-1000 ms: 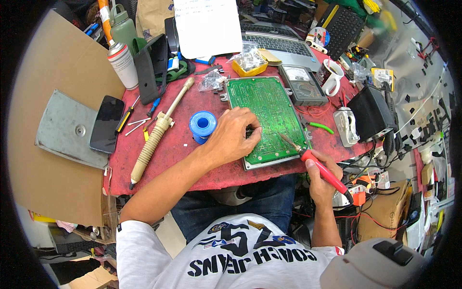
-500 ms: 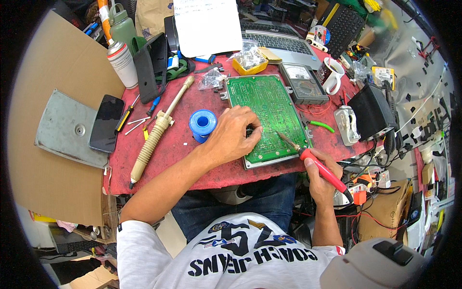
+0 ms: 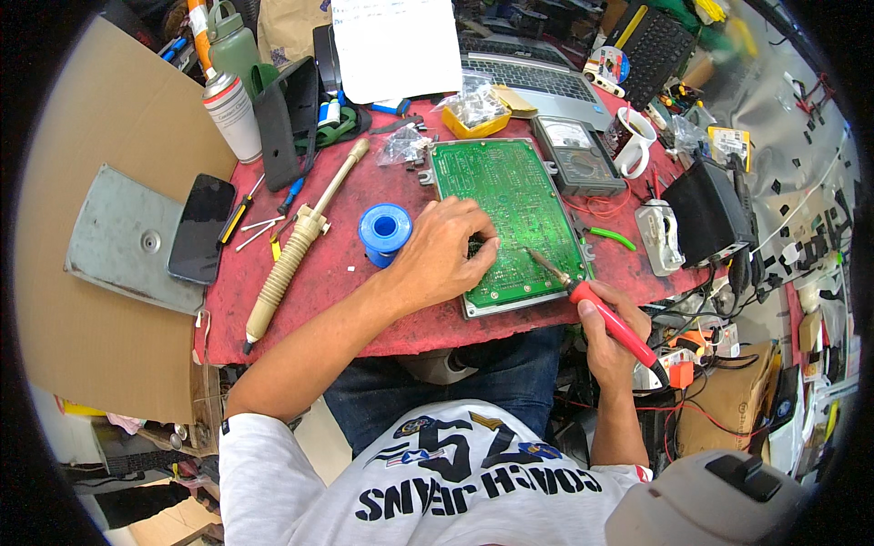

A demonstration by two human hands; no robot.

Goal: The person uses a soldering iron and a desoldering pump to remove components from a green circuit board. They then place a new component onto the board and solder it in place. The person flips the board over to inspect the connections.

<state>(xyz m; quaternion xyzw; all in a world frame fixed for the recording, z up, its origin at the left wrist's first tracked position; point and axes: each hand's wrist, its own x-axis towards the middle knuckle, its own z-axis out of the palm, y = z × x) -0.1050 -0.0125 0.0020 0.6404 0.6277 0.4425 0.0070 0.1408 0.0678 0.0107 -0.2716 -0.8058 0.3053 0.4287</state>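
Note:
A green circuit board [image 3: 496, 187] in a metal frame lies on the red work mat. My left hand [image 3: 452, 247] rests over its left side, thumb and fingers curled into a pinch. What sits between those fingertips is hidden, with only a dark patch showing inside the curl. My right hand [image 3: 612, 320] grips the red handle of a soldering iron [image 3: 619, 329]. The iron's metal tip points up and left, at or just above the lower middle of the board. Beside my left wrist stands a blue solder spool [image 3: 384, 235].
A beige desoldering pump [image 3: 289, 259] lies left of the spool, near screwdrivers and a phone [image 3: 202, 227]. Behind the board are a yellow box of parts [image 3: 475, 120], an analog multimeter [image 3: 578, 156] and a laptop [image 3: 528, 82]. A mug [image 3: 630, 141] and black box [image 3: 706, 214] stand right.
The whole view has shifted very slightly. Both hands, the soldering iron and the board keep nearly the same positions relative to one another.

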